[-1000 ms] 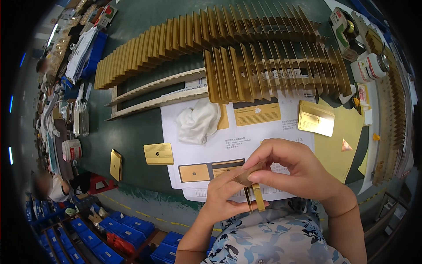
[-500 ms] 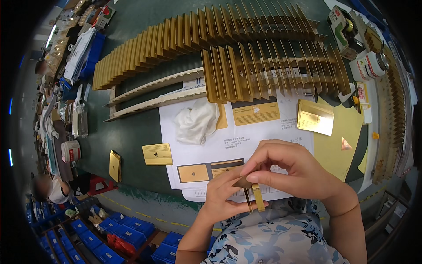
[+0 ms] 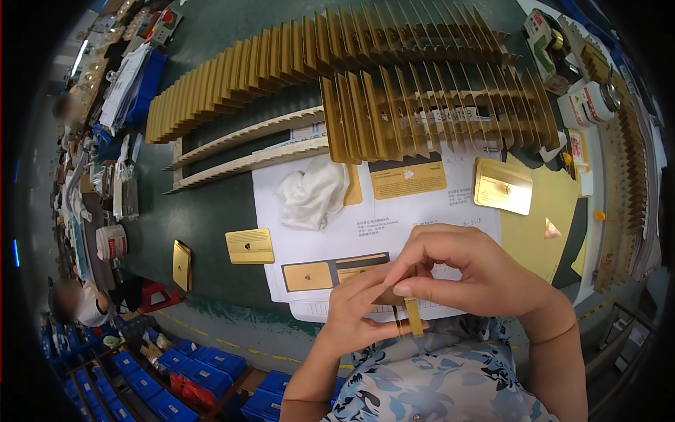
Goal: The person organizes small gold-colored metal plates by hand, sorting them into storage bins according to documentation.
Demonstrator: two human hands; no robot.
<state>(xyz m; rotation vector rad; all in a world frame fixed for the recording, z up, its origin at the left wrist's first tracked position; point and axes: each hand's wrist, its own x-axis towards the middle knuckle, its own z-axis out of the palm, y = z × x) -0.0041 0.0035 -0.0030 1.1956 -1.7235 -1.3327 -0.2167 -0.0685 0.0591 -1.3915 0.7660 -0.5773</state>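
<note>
Close to my body, my left hand (image 3: 355, 306) is closed around a small bunch of gold cards (image 3: 412, 320), seen nearly edge-on. From the right, my right hand (image 3: 460, 271) pinches the top of the bunch between thumb and fingers. My fingers hide most of those card faces. Beyond my hands a crumpled white cloth (image 3: 309, 193) lies on printed paper sheets (image 3: 380, 225). One gold card (image 3: 250, 246) rests flat left of the sheets, and a small stack of gold cards (image 3: 182, 266) sits further left. Another gold stack (image 3: 503, 186) lies to the right.
Slotted racks (image 3: 246, 137) stretch across the green table (image 3: 218, 204), with rows of upright gold cards (image 3: 436, 116) in them. A yellow sheet (image 3: 545, 211), a white jar (image 3: 589, 104) and a tape dispenser (image 3: 554, 53) are at the right. Blue bins (image 3: 204, 366) stand below, left.
Both hands stay in nearly the same place on the cards. The card between my fingers has tilted slightly. The whole view has shifted a little.
</note>
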